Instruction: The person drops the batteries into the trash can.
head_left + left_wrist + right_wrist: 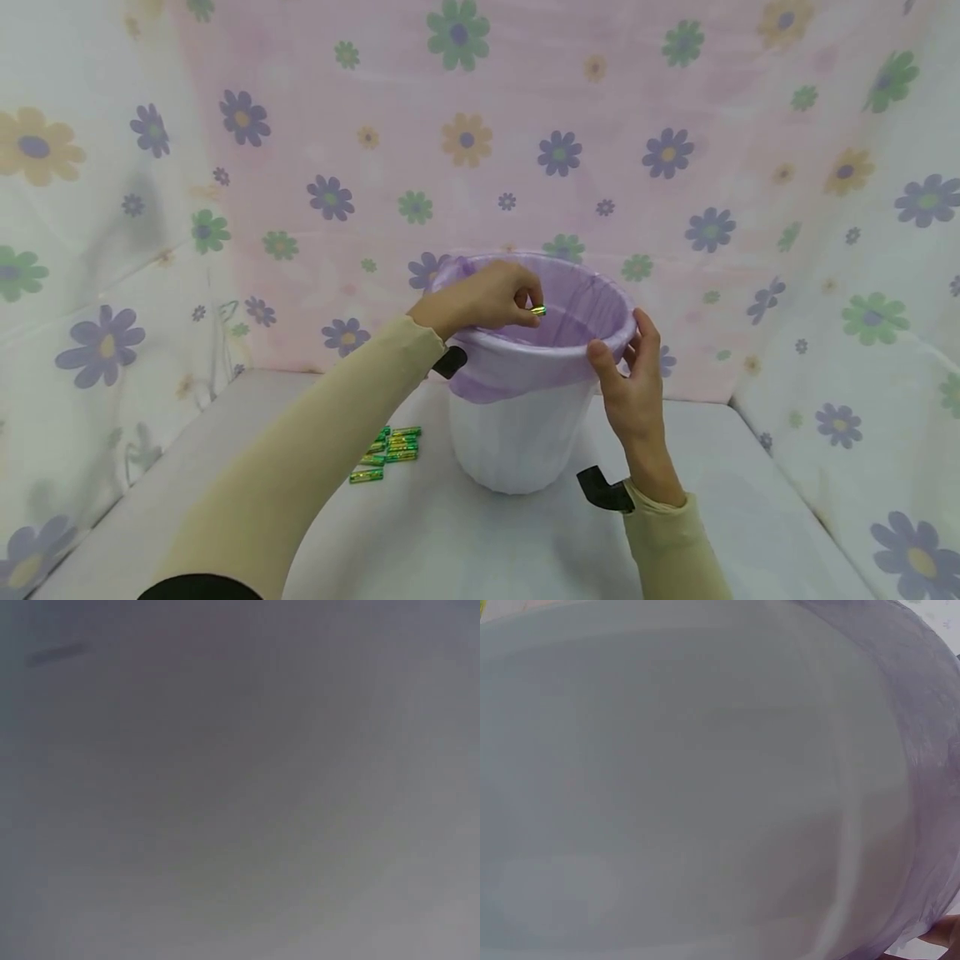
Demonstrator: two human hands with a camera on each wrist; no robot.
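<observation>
Flower-printed cloth [517,92] backs a white counter [465,542]. Only the head view shows the left hand [491,298], its grip pinching a green-and-gold battery [538,311] at the mouth of a white wastebasket [517,442], and more batteries [402,456] lying left of it, their print too small to read. The right hand [636,383] clasps the rim over its purple liner [517,379]. Right wrist shows the basket's wall close up; left wrist, grey blur.
</observation>
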